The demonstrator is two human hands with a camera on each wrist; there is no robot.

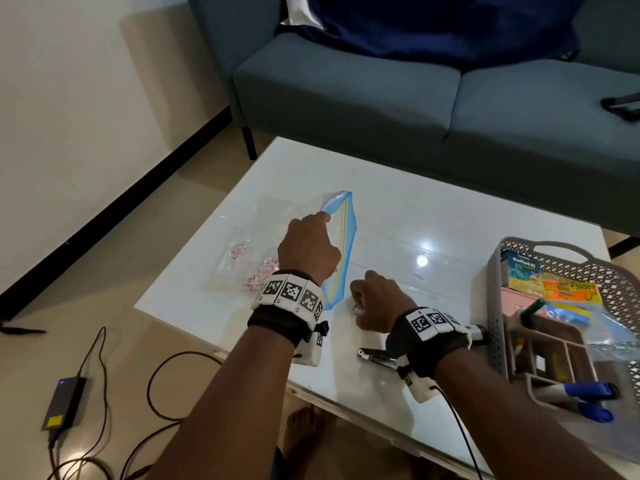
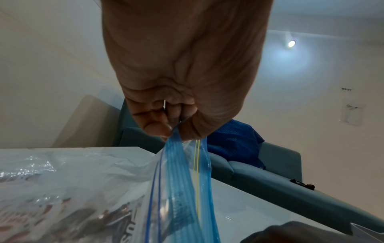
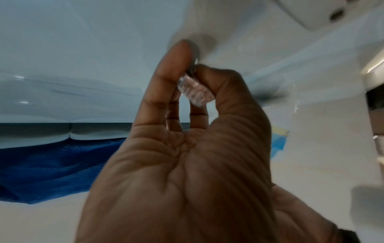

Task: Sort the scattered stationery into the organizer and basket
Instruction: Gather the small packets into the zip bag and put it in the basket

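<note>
My left hand (image 1: 308,249) pinches the blue zip edge of a clear zip bag (image 1: 341,244) and holds its mouth up off the white table (image 1: 433,216); the same pinch on the zip bag (image 2: 180,172) shows in the left wrist view. Small red-and-white wrapped pieces (image 1: 258,270) lie inside the bag, left of that hand. My right hand (image 1: 375,301) hovers just right of the bag's mouth, thumb and fingers pinching a small clear wrapped piece (image 3: 195,89). The perforated grey basket (image 1: 568,268) stands at the table's right edge, with the brown organizer (image 1: 554,355) in its near end.
A metal stapler-like tool (image 1: 375,356) lies on the table under my right wrist. The basket holds boxes and a plastic packet; blue-capped markers (image 1: 588,398) stick out of the organizer. A grey sofa (image 1: 415,95) stands behind the table. A power adapter and cables (image 1: 65,403) lie on the floor.
</note>
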